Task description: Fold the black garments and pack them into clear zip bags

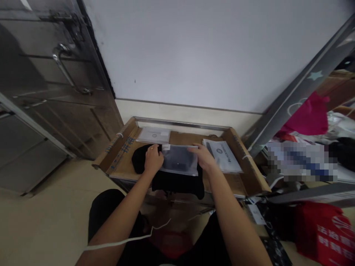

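Pouch (180, 162) | left fingers (159, 150) curled at its left edge | right fingers (193, 149) extended over upper-right corner | grips unclear

The left hand (154, 159) wears a thin, gold-toned ring (151, 148) on one finger. Both forearms, left (129, 212) and right (231, 208), are bare. The trousers (107, 203) are plain black, loose and rounded at the knee. A thin white cord (119, 243) with a small kink crosses the left forearm.
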`<state>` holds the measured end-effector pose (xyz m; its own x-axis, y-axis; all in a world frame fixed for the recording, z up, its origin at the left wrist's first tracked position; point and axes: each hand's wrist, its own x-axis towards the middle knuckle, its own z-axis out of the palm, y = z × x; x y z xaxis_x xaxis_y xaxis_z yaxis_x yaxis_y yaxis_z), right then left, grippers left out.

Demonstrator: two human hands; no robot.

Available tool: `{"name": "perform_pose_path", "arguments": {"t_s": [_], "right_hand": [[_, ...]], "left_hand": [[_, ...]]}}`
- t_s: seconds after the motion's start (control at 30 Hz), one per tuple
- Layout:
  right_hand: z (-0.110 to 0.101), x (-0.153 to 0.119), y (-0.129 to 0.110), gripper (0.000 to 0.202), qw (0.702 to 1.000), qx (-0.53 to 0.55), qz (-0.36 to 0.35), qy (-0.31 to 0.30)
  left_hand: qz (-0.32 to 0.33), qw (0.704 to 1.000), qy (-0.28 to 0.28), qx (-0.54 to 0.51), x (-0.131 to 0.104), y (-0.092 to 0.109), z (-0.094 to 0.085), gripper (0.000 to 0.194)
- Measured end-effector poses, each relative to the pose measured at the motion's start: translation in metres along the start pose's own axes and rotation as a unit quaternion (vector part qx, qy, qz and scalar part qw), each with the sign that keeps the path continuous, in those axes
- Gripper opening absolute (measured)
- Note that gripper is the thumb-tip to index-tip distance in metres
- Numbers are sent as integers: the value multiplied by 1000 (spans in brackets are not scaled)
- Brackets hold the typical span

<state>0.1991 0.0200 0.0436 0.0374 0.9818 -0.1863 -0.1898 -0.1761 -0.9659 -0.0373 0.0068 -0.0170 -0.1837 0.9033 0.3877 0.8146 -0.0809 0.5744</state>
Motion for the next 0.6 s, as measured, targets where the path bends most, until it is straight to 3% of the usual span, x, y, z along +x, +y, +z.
{"name": "perform_pose_path", "arguments": {"t_s": [0.13,0.27,0.37,0.47,0.6], "right_hand": [[2,-17,1,38,990,69,66,-104],[1,-26,12,9,974,121,172,-83],[-4,-31,17,6,966,120,217,-72],[-13,-38,13,6,970,130,193,-69],[-36,-57,-3,11,974,205,99,-18]], "left_hand": [[-13,1000,4,-14,1,0,-1,36],[-39,997,19,-58,5,0,-3,33],[-62,993,30,-92,6,-1,-6,32],[-78,989,37,-118,6,-2,-9,34],[-100,985,38,-135,4,0,-12,36]]}}
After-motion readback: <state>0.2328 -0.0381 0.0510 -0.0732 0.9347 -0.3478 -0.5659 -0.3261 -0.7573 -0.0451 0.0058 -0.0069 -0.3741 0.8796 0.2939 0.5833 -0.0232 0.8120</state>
